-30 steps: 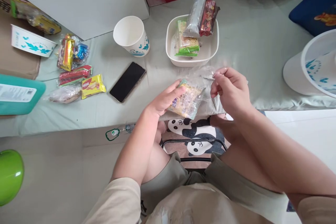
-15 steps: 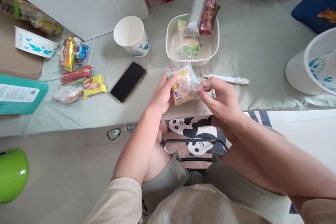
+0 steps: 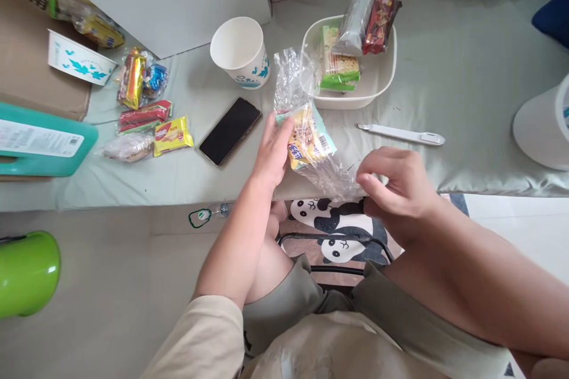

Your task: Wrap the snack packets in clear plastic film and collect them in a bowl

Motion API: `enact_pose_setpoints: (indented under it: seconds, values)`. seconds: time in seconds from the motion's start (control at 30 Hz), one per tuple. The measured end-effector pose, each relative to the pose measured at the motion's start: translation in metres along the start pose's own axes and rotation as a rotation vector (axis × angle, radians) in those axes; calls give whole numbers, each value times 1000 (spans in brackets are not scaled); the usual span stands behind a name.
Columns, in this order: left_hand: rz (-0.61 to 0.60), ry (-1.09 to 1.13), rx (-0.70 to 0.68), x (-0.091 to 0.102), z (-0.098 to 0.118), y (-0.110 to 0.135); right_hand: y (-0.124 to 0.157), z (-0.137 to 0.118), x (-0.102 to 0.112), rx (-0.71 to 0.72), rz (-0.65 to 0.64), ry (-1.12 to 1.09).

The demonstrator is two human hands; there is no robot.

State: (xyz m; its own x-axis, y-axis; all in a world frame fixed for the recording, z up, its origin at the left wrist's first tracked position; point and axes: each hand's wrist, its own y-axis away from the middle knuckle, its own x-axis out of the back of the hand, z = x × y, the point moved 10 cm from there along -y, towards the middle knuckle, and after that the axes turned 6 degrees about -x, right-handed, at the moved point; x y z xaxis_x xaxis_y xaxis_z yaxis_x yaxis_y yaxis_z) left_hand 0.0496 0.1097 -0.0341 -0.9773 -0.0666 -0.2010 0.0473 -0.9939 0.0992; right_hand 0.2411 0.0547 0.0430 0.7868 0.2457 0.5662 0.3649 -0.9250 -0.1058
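My left hand (image 3: pixel 272 151) is closed on a small yellow and pale-green snack packet (image 3: pixel 304 137), thumb on its near face. Crinkled clear plastic wrap (image 3: pixel 331 176) runs from the packet's lower edge to my right hand (image 3: pixel 398 183), whose thumb and forefinger pinch its end. More of the wrap stands up beyond the packet, beside a white plastic tub (image 3: pixel 377 86). In the tub lie a green-edged cracker packet (image 3: pixel 340 65), a silvery packet (image 3: pixel 357 21) and a dark red packet (image 3: pixel 380 21). Just past my right hand lies a white utility knife (image 3: pixel 402 134).
A phone (image 3: pixel 230 131) and a paper cup (image 3: pixel 240 50) are left of the tub. Several wrapped snacks, including a yellow packet (image 3: pixel 173 136), lie farther left near a teal container (image 3: pixel 44 142). A white bucket (image 3: pixel 540 130) stands at the right edge.
My right hand has moved right and down from the packet, drawing the clear wrap out between them. The packet has turned slightly in my left hand. The whole view has shifted.
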Motion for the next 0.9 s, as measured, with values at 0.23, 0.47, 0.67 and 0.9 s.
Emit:
enact_pose_setpoints:
  seconds: [0.23,0.47,0.67,0.9]
  values:
    - [-216,0,93,-40,-7,23,-10,13,-13,-143,94,110]
    - [-173,0,105,-26,-3,22,-7,13,-5,-171,61,-6]
    - [-179,-4,111,-33,-3,27,-10,12,-20,-171,11,69]
    - [-128,-208,81,9,2,10,-8,35,11,-330,13,124]
